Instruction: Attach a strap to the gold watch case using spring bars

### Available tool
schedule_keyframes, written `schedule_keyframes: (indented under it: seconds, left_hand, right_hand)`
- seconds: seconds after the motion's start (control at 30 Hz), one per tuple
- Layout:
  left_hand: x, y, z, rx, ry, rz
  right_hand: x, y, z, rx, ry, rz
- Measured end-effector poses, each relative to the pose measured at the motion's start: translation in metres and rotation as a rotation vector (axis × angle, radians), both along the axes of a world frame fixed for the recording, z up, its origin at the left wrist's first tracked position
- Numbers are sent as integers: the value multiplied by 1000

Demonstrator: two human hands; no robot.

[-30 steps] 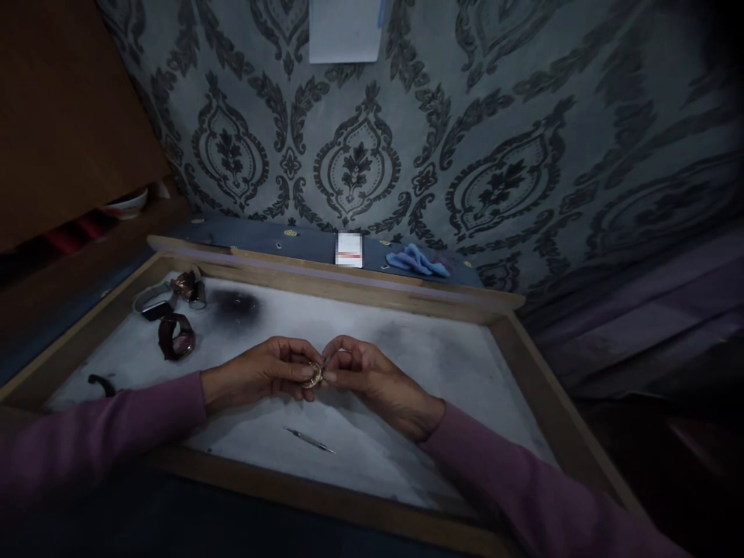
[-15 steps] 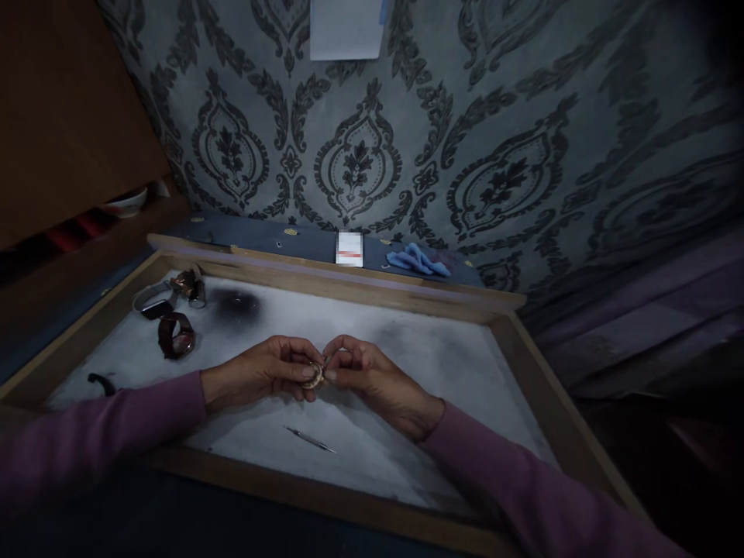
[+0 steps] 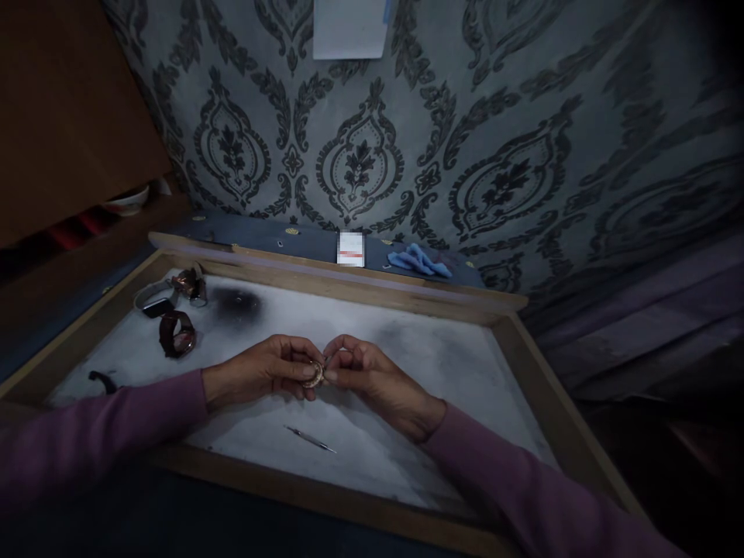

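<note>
Between both hands, over the middle of the tray, is a round gold-coloured watch case (image 3: 315,376); no strap shows on it. My left hand (image 3: 279,367) is closed on its left side, thumb across the face. At its right edge my right hand (image 3: 363,378) pinches with thumb and fingers; whether a small part sits in that pinch is hidden. Below the hands a thin metal spring bar tool (image 3: 310,439) lies on the white tray floor. Several watches lie at the left, among them a wristwatch with a dark red-brown strap (image 3: 177,335).
A wooden rim (image 3: 325,484) surrounds the white-floored tray. A black curved piece (image 3: 103,380) lies near my left sleeve. Behind the tray, a blue cloth (image 3: 419,260) and a small white box (image 3: 350,249) rest on the ledge before the patterned wall.
The hands keep the same hold on the watch case, with hardly any visible movement. The whole view has shifted very slightly.
</note>
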State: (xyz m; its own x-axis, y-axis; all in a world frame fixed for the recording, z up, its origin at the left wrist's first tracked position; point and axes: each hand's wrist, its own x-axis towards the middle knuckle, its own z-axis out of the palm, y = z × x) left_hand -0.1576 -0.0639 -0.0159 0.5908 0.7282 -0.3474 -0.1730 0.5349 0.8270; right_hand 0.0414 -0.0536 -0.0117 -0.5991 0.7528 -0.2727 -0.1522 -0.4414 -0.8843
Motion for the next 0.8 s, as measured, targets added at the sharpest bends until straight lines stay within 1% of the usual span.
schedule_keyframes:
  seconds: [0.17,0.43,0.8]
  left_hand:
    - [0,1,-3,14,5,3]
    - [3,1,0,45,43,47]
    - [1,2,1,124,129,3]
  right_hand:
    - [-1,0,-1,0,-1,-13]
    - [-4,-4,-2,51,-22,-74]
    - [0,-2,5,25,-80,-3]
